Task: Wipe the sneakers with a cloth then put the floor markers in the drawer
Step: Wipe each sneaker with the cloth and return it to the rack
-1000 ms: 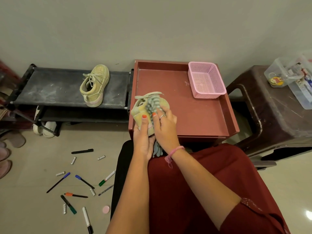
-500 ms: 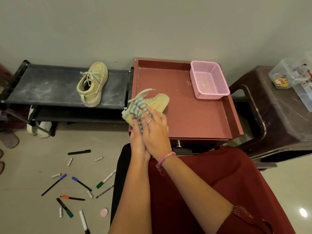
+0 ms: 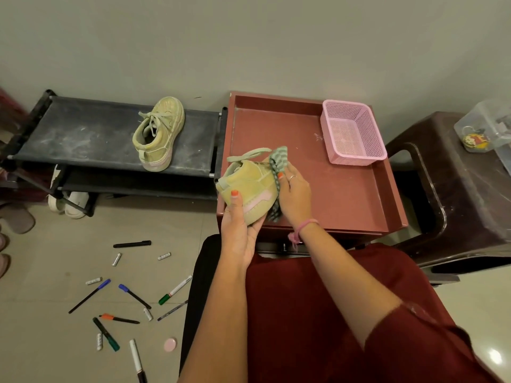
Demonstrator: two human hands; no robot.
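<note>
My left hand (image 3: 237, 228) grips a pale yellow sneaker (image 3: 249, 185) by its heel, sole toward me, over the front left corner of the red cabinet top (image 3: 343, 194). My right hand (image 3: 293, 197) presses a grey-green striped cloth (image 3: 278, 164) against the sneaker's toe end. The second yellow sneaker (image 3: 159, 134) lies on the black shoe rack (image 3: 83, 136) to the left. Several markers (image 3: 132, 244) and loose caps (image 3: 117, 259) are scattered over the floor at lower left. A drawer handle (image 3: 284, 247) shows just under the cabinet top, near my lap.
A pink mesh basket (image 3: 352, 132) stands on the cabinet top's back right. A dark brown stool (image 3: 456, 189) at the right carries a clear plastic box (image 3: 486, 128). White shoes (image 3: 69, 201) sit under the rack. A small pink disc (image 3: 169, 344) lies among the markers.
The sneaker has been turned so its side and sole face me. My left hand shifted to the heel, and my right hand with the cloth moved from the heel side to the toe end.
</note>
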